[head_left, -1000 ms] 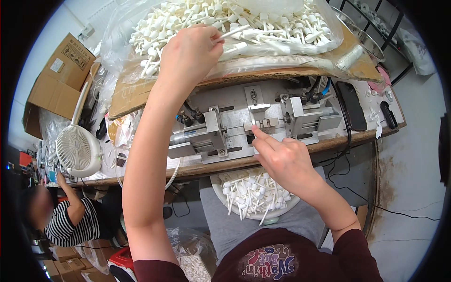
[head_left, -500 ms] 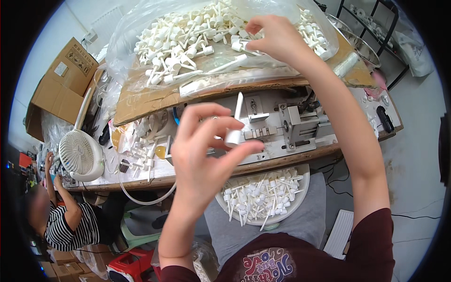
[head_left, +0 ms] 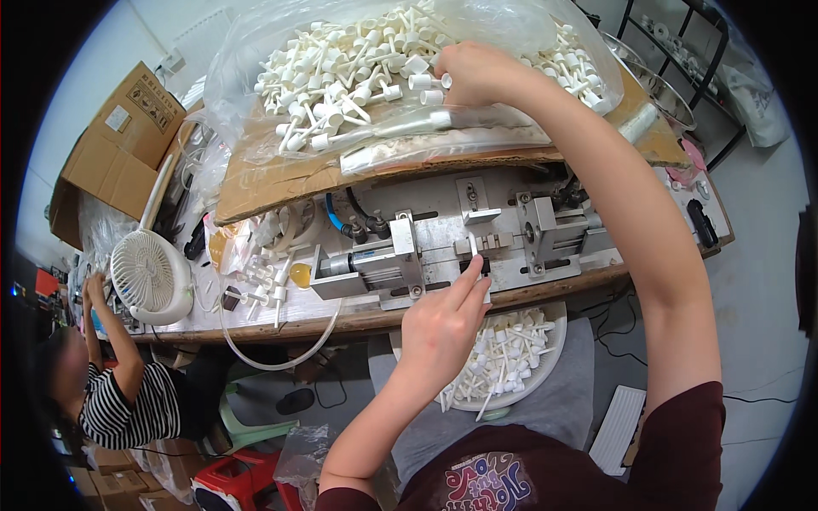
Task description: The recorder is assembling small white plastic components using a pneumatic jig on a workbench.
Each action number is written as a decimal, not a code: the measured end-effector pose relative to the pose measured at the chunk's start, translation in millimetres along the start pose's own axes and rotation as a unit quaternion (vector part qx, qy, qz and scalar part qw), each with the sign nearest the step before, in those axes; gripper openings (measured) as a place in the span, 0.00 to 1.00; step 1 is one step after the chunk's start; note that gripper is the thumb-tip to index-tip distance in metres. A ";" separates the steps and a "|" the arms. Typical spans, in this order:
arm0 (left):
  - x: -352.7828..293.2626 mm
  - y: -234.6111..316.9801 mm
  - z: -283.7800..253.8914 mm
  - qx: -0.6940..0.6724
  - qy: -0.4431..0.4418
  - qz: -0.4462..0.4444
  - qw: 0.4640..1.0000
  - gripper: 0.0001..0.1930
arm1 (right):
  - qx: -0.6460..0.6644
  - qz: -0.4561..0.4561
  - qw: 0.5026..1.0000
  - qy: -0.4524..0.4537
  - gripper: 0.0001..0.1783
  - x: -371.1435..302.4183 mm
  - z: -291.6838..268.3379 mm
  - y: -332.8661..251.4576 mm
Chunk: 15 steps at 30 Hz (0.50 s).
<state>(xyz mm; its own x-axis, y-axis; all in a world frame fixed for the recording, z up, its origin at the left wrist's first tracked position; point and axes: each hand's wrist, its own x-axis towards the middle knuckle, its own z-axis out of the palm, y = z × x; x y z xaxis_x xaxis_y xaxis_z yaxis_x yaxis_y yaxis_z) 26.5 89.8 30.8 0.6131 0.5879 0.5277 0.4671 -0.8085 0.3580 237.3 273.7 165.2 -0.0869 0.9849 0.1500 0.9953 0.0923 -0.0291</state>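
Observation:
My left hand [head_left: 443,332] reaches the metal bench fixture [head_left: 503,244], index finger stretched forward and the other fingers closed. It holds a small white plastic scoop [head_left: 475,244], a stick with a cup-shaped end, whose stick lies at the fixture's middle block; its cup end is mostly hidden by my fingers. My right hand [head_left: 481,75] is in the big pile of similar white scoops [head_left: 341,72] on the plastic sheet, fingers curled down among them. Loose cups touch its fingertips; what they grip is hidden.
A round tub [head_left: 558,345] of white scoops rests on my lap. Cardboard [head_left: 247,192] under the pile overhangs the fixture. On the left stand a white fan [head_left: 152,277] and an open carton [head_left: 119,157]. A person in a striped top [head_left: 128,404] works beyond the fan.
My left hand has moved from mid-air down and right to the fixture, bringing the scoop there. My right hand has shifted slightly left and down, its fingers curling into the pile.

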 end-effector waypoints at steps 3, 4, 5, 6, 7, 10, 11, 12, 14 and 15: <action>0.9 -0.2 2.0 0.051 -0.015 0.005 0.999 0.16 | 0.032 -0.030 0.998 0.035 0.22 -11.5 -6.9 -4.6; 4.5 -2.1 1.6 0.062 -0.015 0.006 0.998 0.16 | 0.035 -0.038 0.998 0.027 0.20 -15.8 -12.5 -6.4; 6.8 -4.0 1.2 0.072 -0.015 0.007 0.997 0.16 | 0.038 -0.047 0.998 0.019 0.18 -18.0 -14.8 -6.6; 7.4 -5.7 0.9 0.064 -0.015 0.004 0.998 0.16 | 0.043 -0.076 0.996 0.026 0.17 -17.3 -10.1 -3.4; 9.1 -6.9 0.6 0.055 -0.015 0.004 0.998 0.16 | 0.048 -0.103 0.993 0.033 0.15 -18.2 -5.7 1.2; 8.7 -7.1 2.4 0.036 -0.010 -0.007 0.999 0.16 | 0.044 -0.129 0.989 0.051 0.12 -19.4 2.4 9.7; 8.2 -7.2 3.2 0.032 -0.008 -0.013 0.999 0.15 | 0.041 -0.128 0.989 0.056 0.11 -20.6 3.8 10.8; 8.7 -7.3 3.7 0.029 -0.007 -0.014 0.999 0.15 | 0.051 -0.145 0.983 0.100 0.11 -18.6 5.8 15.7; 9.5 -6.9 4.3 0.023 -0.004 -0.017 1.000 0.15 | 0.070 -0.178 0.964 0.186 0.12 -16.1 6.3 28.0; 9.6 -6.7 4.4 0.021 -0.007 -0.018 1.000 0.15 | 0.106 -0.168 0.957 0.211 0.12 -18.8 8.0 35.0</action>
<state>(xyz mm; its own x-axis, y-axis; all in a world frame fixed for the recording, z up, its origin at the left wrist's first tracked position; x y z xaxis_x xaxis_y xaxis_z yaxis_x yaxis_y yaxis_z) 32.1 100.9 30.0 0.6039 0.6167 0.5050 0.5147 -0.7855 0.3436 273.4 259.6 153.5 -0.3316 0.7514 0.5705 0.8793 0.4653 -0.1017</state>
